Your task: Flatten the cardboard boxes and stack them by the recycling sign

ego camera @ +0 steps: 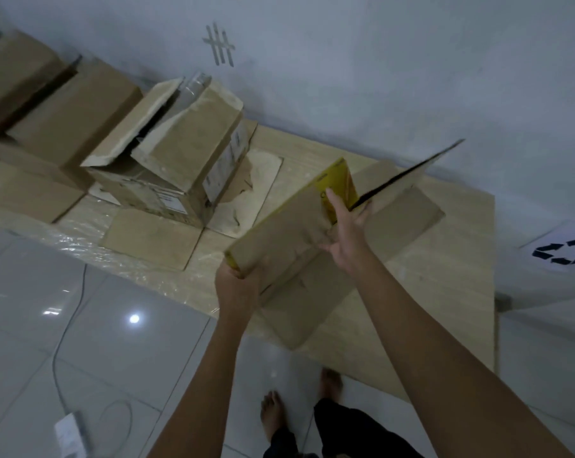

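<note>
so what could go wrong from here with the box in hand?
1. The left hand grips only a corner of the yellow-printed box; the right hand presses with straight fingers, so the box may slip.
2. The recycling sign lies off to the right, so stacking here could miss it.
3. The cable on the floor could trip bare feet.

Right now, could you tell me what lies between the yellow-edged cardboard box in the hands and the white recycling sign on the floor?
In the head view, only bare wooden board and pale floor separate the yellow-edged box from the recycling sign.
</note>
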